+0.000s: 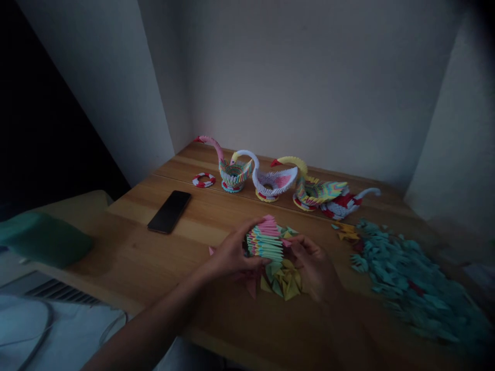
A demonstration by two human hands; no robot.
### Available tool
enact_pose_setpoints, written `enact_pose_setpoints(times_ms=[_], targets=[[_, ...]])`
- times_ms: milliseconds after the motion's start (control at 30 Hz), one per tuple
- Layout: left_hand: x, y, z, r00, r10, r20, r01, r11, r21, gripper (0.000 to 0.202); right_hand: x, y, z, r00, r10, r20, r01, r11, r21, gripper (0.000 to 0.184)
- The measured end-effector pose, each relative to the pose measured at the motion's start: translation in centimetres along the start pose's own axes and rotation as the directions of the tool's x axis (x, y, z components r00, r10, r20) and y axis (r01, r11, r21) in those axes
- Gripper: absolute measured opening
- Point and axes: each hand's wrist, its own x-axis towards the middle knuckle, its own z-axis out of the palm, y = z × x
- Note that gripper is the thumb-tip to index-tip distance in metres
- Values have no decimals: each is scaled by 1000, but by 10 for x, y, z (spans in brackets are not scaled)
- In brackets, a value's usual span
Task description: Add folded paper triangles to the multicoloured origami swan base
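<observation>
My left hand grips the left side of a striped paper module piece, a curved origami body in pink, yellow and teal rows, held just above the wooden table. My right hand is closed at the piece's right edge, fingers pinched against it. Under both hands lies a small heap of loose yellow and green folded paper units. A pink unit pokes out beside my left wrist.
Several finished origami swans stand along the back of the table by the wall, with a red-white paper ring at their left. A black phone lies left of centre. A large spread of teal paper units covers the right side.
</observation>
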Motion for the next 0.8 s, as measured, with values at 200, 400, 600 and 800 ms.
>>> enact_pose_setpoints(times_ms=[200,400,600,800], targets=[[1,2,-2,984,179,-24,-173,975,139,83,1,0,-1,1000,-11,9,11,1000,3,35],[1,3,-4,977,212,-36,-199,954,226,83,1,1,-2,1000,7,16,-7,1000,-14,36],[1,4,-4,977,206,-45,-191,954,233,84,1,0,-2,1000,17,25,-17,1000,-6,36],[1,4,-5,977,209,-35,-195,950,244,84,1,-2,2,999,38,22,-37,999,-32,40]])
